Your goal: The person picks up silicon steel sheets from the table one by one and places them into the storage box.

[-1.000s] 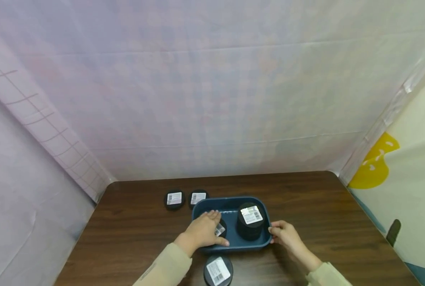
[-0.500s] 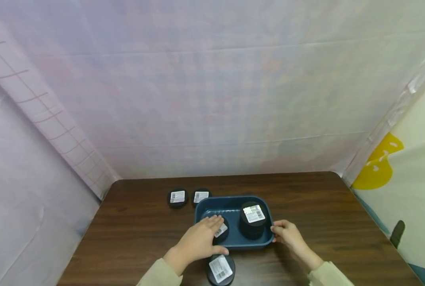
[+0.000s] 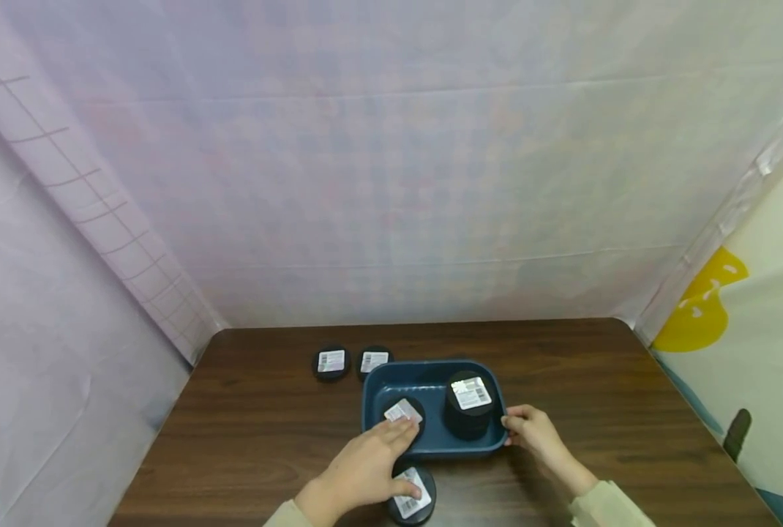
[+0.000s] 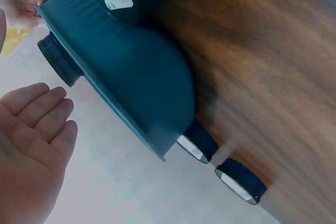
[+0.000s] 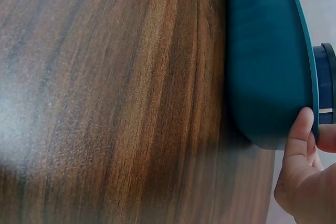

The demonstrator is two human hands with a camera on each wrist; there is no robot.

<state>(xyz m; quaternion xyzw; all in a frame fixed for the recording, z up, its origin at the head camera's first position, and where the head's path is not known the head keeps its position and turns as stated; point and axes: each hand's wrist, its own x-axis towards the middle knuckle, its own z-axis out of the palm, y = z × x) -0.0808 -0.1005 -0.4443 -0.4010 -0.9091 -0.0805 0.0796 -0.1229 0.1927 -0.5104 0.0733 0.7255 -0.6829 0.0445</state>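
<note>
A dark blue rectangular tray [image 3: 434, 442] lies on the table, holding a tall stack of round black containers [image 3: 468, 421] at its right end. At the tray's left end sits a lower round black container [image 3: 403, 410] with a white barcode label. My right hand [image 3: 538, 436] pinches the tray's right rim between thumb and fingers, as the right wrist view shows on the teal-looking wall [image 5: 268, 61]. My left hand [image 3: 363, 470], fingers straight and palm empty, hovers over the tray's front left edge. Its thumb overlaps another labelled black container [image 3: 410, 507] in front of the tray.
Two labelled round black containers, one at the left [image 3: 331, 364] and one close to the tray's back left corner [image 3: 373, 359], stand behind on the brown wooden table [image 3: 246, 417]. Pale cloth sheeting [image 3: 391, 183] hangs beyond the table's back edge.
My left hand has drawn back toward me from the tray's left container, uncovering its label. My right hand keeps its grip on the rim. The whole head view has shifted slightly.
</note>
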